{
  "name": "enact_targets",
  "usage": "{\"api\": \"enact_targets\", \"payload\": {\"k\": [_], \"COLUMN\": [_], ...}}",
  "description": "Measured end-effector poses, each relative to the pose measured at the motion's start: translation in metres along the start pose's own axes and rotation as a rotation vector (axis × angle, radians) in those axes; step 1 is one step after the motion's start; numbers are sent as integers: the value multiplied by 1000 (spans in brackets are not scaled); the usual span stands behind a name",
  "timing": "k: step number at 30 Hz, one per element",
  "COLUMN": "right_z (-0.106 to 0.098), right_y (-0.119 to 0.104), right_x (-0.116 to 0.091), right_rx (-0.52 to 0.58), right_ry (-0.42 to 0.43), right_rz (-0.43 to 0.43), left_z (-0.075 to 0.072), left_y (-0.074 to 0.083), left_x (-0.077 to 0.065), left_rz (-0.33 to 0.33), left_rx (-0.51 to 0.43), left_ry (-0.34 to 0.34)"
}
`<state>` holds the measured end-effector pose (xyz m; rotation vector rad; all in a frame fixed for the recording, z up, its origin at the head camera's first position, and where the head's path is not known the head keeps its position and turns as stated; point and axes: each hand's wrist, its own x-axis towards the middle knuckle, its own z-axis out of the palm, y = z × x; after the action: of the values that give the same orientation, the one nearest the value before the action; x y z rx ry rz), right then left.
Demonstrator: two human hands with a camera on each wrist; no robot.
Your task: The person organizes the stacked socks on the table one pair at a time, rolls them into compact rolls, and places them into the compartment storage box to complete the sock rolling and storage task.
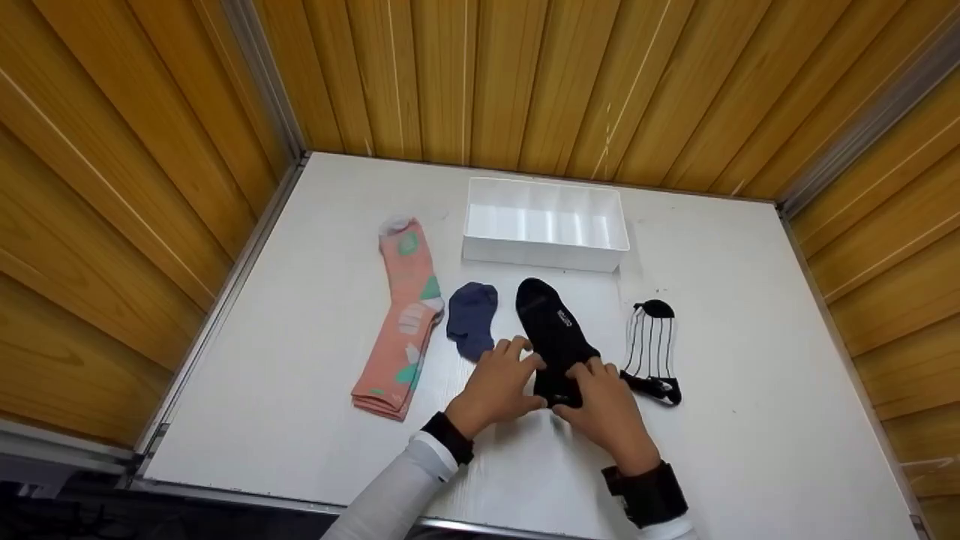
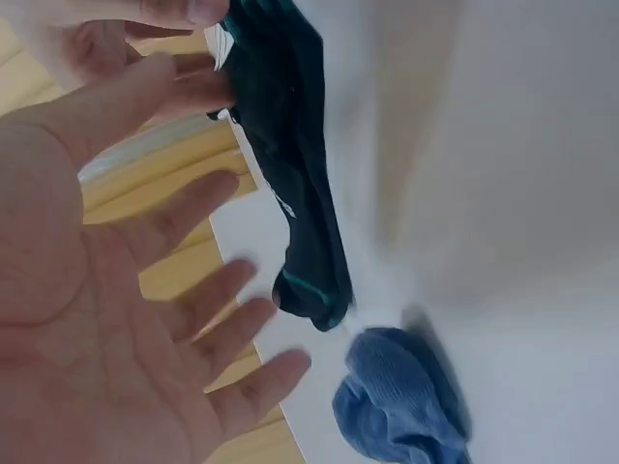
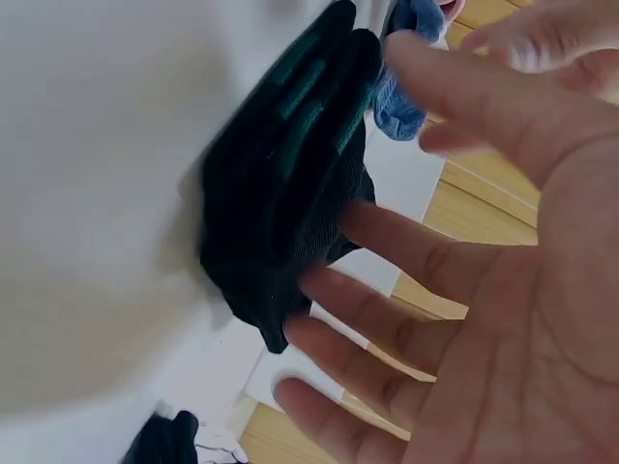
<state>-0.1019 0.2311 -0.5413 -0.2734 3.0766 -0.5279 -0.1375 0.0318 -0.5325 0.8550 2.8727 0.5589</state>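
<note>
A pair of black socks (image 1: 553, 330) lies folded flat, toes pointing away and cuffs towards me. My left hand (image 1: 501, 384) is at the left side of the cuffs; in the left wrist view its fingers (image 2: 179, 208) are spread and loosely extended. On the other side my right hand (image 1: 606, 409) has its thumb by the cuff edge and its extended fingers (image 3: 387, 314) along the sock's side. The layered cuffs (image 3: 300, 126) show green bands in the right wrist view. Close to my left hand's fingertips is a small blue sock (image 1: 472, 319).
Left of the blue sock lies a long pink sock pair (image 1: 401, 322) with green and white patches. A white-and-black striped sock (image 1: 651, 349) is to the right. A white divided box (image 1: 544, 256) stands behind the socks on the white table (image 1: 750, 360). Wooden panels (image 1: 487, 82) enclose the table.
</note>
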Motion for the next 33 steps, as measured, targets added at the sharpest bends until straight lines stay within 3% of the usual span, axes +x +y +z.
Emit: {"api": "enact_targets", "payload": {"k": [9, 18, 26, 33], "right_z": [9, 12, 18, 19], "right_y": [6, 14, 17, 19], "right_x": [-8, -4, -3, -1], "right_rx": [-2, 84, 54, 52], "right_ry": [-27, -34, -22, -11], "right_rz": [9, 7, -24, -49], "left_z": [18, 34, 41, 38], "left_y": [16, 14, 20, 19], "left_x": [8, 15, 15, 17], "left_rz": [74, 99, 85, 107], "left_rx": [83, 179, 250, 220], "left_ry": [-44, 48, 113, 157]}}
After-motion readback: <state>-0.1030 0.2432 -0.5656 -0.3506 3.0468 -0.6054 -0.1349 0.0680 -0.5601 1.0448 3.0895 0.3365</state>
